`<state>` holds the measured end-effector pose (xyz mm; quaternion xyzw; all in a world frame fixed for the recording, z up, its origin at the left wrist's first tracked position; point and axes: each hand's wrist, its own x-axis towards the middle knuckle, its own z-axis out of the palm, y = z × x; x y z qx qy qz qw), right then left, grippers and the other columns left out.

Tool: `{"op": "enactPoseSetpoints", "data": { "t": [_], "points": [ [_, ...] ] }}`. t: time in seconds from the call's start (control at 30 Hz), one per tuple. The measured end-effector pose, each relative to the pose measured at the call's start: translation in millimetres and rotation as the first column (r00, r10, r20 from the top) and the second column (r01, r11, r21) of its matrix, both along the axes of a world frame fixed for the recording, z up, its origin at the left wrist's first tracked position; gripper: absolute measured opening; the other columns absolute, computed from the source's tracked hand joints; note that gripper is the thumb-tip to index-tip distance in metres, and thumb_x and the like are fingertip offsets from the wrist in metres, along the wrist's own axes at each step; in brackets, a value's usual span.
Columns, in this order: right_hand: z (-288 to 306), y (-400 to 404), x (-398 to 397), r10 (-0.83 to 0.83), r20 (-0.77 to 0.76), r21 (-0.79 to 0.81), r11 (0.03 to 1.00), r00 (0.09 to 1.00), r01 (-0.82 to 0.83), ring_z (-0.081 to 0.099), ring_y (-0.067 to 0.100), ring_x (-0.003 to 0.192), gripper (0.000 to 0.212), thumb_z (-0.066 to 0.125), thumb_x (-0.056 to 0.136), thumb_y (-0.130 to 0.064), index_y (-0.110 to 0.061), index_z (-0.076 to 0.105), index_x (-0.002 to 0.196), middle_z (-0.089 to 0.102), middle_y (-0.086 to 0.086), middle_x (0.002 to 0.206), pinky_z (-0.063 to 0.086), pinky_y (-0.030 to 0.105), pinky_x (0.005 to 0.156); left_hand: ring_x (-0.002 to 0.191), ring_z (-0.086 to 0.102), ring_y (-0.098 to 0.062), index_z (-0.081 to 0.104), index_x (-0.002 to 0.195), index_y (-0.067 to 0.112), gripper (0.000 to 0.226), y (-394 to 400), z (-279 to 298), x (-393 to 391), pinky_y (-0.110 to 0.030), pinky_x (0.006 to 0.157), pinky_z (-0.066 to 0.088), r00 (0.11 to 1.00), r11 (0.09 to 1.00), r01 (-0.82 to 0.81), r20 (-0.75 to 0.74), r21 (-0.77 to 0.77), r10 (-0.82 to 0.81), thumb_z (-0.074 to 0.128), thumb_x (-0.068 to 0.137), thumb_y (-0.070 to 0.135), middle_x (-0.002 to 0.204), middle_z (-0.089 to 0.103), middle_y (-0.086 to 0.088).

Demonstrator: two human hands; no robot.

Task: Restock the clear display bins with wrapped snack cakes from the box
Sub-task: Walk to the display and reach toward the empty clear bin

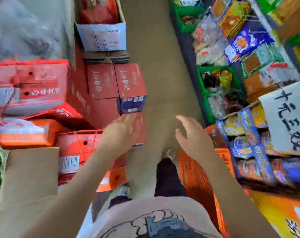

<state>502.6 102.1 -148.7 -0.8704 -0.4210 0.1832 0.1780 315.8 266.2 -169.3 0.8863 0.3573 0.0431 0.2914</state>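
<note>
Reaching forward over the aisle floor (pixel 156 79), both hands are empty with fingers loosely spread: the left hand (pixel 121 133) is over a red box (pixel 139 129) among stacked cartons, the right hand (pixel 192 134) above an orange crate (pixel 197 172).

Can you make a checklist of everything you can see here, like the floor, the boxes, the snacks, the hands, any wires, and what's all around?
Surface: bare tan floor forms an aisle between stock on both sides.
Job's things: red cartons stacked on the person's left; clear display bins and wrapped snack cakes cannot be made out in this blurred view.
Clutter: orange crate by the right leg; open brown box flap at lower left.
Grippers: left hand open, reaching over the red cartons, holding nothing; right hand open above the floor, holding nothing.
Cables: nothing seen.
Surroundings: green bins and packaged snacks on the right; a handwritten paper sign over the blue packets.
</note>
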Motion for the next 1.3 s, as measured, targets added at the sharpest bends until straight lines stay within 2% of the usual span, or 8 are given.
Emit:
{"op": "enactPoseSetpoints", "data": {
  "t": [0.07, 0.2, 0.3, 0.63, 0.9, 1.03, 1.2, 1.3],
  "points": [
    [-10.4, 20.5, 46.5, 0.012, -0.01, 0.0, 1.0, 1.0, -0.012, 0.055, 0.027, 0.118, 0.046, 0.058, 0.095, -0.023, -0.023, 0.051, 0.14, 0.06, 0.007, 0.126, 0.045, 0.04, 0.096, 0.092, 0.067, -0.041, 0.063, 0.123, 0.014, 0.055, 16.0, -9.2, 42.5, -0.047, 0.07, 0.055, 1.0, 1.0, -0.006, -0.009, 0.008, 0.006, 0.039, 0.084, 0.044, 0.11, 0.068, -0.013],
    [-26.7, 57.2, 154.9, 0.04, -0.047, -0.008, 0.999, 0.998, -0.041, 0.051, 0.025, 0.124, 0.046, 0.056, 0.096, -0.024, -0.022, 0.05, 0.142, 0.056, 0.005, 0.132, 0.043, 0.039, 0.1, 0.112, 0.062, -0.037, 0.056, 0.139, 0.015, 0.053, 45.9, -21.9, 151.6, -0.045, 0.085, 0.05, 0.995, 0.998, -0.048, -0.089, -0.031, 0.046, 0.048, 0.091, 0.036, 0.126, 0.064, -0.013],
    [-26.4, 78.4, 244.8, 0.083, -0.032, -0.051, 0.995, 0.996, -0.084, 0.05, 0.026, 0.125, 0.047, 0.053, 0.098, -0.025, -0.021, 0.047, 0.144, 0.054, 0.006, 0.135, 0.043, 0.039, 0.1, 0.111, 0.061, -0.039, 0.05, 0.143, 0.015, 0.049, 68.0, -16.8, 244.1, -0.042, 0.082, 0.047, 0.985, 0.998, -0.062, -0.166, -0.028, 0.056, 0.051, 0.098, 0.033, 0.126, 0.062, -0.014],
    [-9.1, 208.8, 461.6, 0.189, -0.06, 0.026, 0.982, 0.98, -0.187, 0.051, 0.021, 0.122, 0.05, 0.052, 0.1, -0.026, -0.019, 0.042, 0.148, 0.053, 0.003, 0.134, 0.047, 0.038, 0.095, 0.107, 0.061, -0.029, 0.049, 0.144, 0.021, 0.046, 187.2, 16.1, 463.1, -0.039, 0.085, 0.048, 0.995, 0.995, -0.042, -0.087, 0.093, 0.05, 0.055, 0.099, 0.027, 0.133, 0.059, -0.003],
    [4.4, 426.1, 607.0, 0.396, 0.122, -0.051, 0.918, 0.91, -0.393, 0.056, 0.024, 0.114, 0.048, 0.052, 0.099, -0.028, -0.021, 0.044, 0.146, 0.054, 0.002, 0.132, 0.051, 0.038, 0.086, 0.11, 0.061, -0.029, 0.048, 0.145, 0.019, 0.049, 381.1, 1.6, 594.2, -0.039, 0.087, 0.05, 0.984, 0.982, -0.174, -0.033, 0.068, 0.176, 0.058, 0.098, 0.026, 0.135, 0.059, -0.004],
    [38.5, 535.4, 674.0, 0.406, 0.148, 0.031, 0.91, 0.902, -0.414, 0.055, 0.022, 0.114, 0.045, 0.056, 0.098, -0.025, -0.02, 0.049, 0.142, 0.055, 0.001, 0.129, 0.049, 0.035, 0.086, 0.121, 0.058, -0.032, 0.049, 0.145, 0.017, 0.049, 489.9, 27.7, 663.2, -0.042, 0.094, 0.05, 0.984, 0.98, -0.18, 0.008, 0.082, 0.18, 0.059, 0.097, 0.026, 0.138, 0.058, -0.006],
    [43.5, 643.2, 764.2, 0.332, 0.092, 0.077, 0.938, 0.939, -0.339, 0.051, 0.017, 0.119, 0.045, 0.053, 0.1, -0.027, -0.023, 0.046, 0.144, 0.052, -0.002, 0.133, 0.044, 0.031, 0.086, 0.114, 0.062, -0.034, 0.053, 0.14, 0.016, 0.061, 604.4, 50.3, 750.7, -0.047, 0.089, 0.053, 0.984, 0.981, -0.177, -0.007, 0.079, 0.178, 0.04, 0.089, 0.049, 0.133, 0.061, -0.007],
    [23.7, 720.8, 818.4, 0.301, 0.003, 0.084, 0.95, 0.954, -0.3, 0.052, 0.019, 0.122, 0.046, 0.054, 0.1, -0.027, -0.023, 0.046, 0.144, 0.051, -0.002, 0.136, 0.044, 0.033, 0.091, 0.111, 0.063, -0.031, 0.049, 0.144, 0.019, 0.049, 680.2, 41.0, 799.6, -0.045, 0.09, 0.052, 0.986, 0.984, -0.16, -0.03, 0.078, 0.163, 0.054, 0.098, 0.036, 0.135, 0.059, -0.005]
  ]
}}
